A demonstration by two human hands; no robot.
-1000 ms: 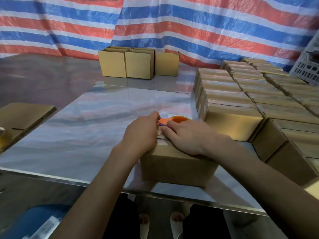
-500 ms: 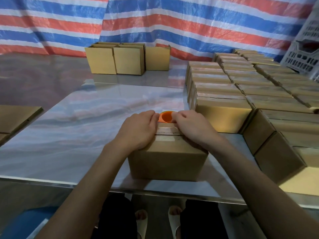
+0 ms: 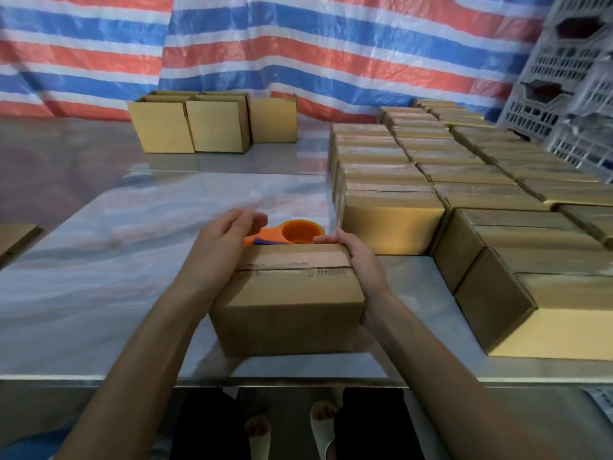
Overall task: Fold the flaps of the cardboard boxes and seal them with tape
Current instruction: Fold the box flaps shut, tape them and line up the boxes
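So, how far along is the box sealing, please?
Done: rows of sealed boxes on the right. In hand: the near box, flaps closed and taped, right hand gripping its corner, left hand by the tape dispenser. Left: three open boxes at the back.

I can read no text, label, brand or number here: nothing legible on the brown cardboard box [image 3: 288, 320] in front of me, the orange plastic tape dispenser [image 3: 300, 231] behind it, or the red, white and blue striped tarpaulin [image 3: 331, 44].
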